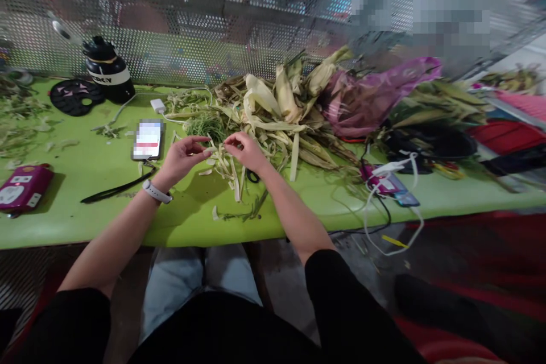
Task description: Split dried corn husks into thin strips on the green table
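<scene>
My left hand (185, 154), with a white band on its wrist, pinches a thin pale strip of corn husk (210, 150) between thumb and fingers. Close to it, my right hand (245, 151) has its thumb and fingertips pressed together; whatever they hold is too small to make out. Below and between the hands, torn husk strips (232, 173) lie on the green tabletop (187, 216). A bundle of thin green strands (205, 126) sits just beyond my fingertips. Behind my right hand rises a heap of dry corn husks (285, 102). Black scissor-like loops (252, 176) show partly beside my right wrist.
A phone (147, 140) with a black strap lies left of my hands. Farther left are a purple power socket box (26, 187), a dark bottle (110, 71) and a black fan-shaped item (74, 96). A pink plastic bag (362, 102) and white cables (394, 168) are at right.
</scene>
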{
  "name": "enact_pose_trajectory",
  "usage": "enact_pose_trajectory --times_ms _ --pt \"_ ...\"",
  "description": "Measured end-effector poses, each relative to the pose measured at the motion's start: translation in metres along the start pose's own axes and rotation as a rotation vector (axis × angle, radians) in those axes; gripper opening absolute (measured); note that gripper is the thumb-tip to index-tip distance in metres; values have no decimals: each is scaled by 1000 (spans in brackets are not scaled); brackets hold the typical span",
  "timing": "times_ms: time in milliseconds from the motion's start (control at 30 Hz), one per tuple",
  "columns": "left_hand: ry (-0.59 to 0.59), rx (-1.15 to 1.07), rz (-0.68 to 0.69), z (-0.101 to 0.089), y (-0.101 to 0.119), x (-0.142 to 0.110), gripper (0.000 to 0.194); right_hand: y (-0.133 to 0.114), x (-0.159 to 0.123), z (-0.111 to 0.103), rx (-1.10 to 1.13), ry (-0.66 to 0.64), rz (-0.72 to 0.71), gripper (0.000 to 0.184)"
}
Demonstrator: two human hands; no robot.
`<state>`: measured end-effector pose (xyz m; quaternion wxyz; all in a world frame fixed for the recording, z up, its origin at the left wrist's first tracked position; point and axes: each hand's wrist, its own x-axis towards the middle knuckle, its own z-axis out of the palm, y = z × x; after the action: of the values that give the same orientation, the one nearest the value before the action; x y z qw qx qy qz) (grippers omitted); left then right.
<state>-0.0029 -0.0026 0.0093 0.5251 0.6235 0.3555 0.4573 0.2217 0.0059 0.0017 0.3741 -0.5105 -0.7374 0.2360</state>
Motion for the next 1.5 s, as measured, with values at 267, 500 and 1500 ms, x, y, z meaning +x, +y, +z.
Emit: enact_pose_trajectory --times_ms 267,500,1500 --pt "-26 193 60 9 4 -8 43 -25 -16 14 150 -163 -3 36" --pt "42 347 171 11 5 -10 39 -22 -12 17 464 -203 111 36" --pt "-87 -458 -461 -4 -6 2 5 -13 -13 23 446 -85 -77 23"
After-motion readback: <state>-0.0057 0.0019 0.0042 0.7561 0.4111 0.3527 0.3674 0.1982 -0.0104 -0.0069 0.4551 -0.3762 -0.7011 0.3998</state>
